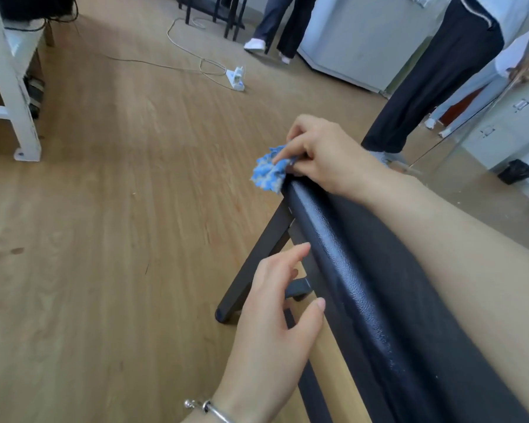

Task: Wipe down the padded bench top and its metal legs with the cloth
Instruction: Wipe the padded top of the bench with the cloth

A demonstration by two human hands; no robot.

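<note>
Two hands work at a black bench. At far left a white furniture leg [16, 96] stands on the wooden floor [110, 209], with a power strip [235, 77] lying farther back. A metal leg [251, 264] slants down to the floor. Beside it the left hand [275, 315] hovers with fingers loosely spread, holding nothing; I cannot tell whether its fingertips touch the padding. The blue cloth [269, 170] sits bunched at the far corner of the padded bench top [364, 285], pinched in the curled fingers of the right hand [321, 154]. Further right stands a person in dark trousers [440, 71].
</note>
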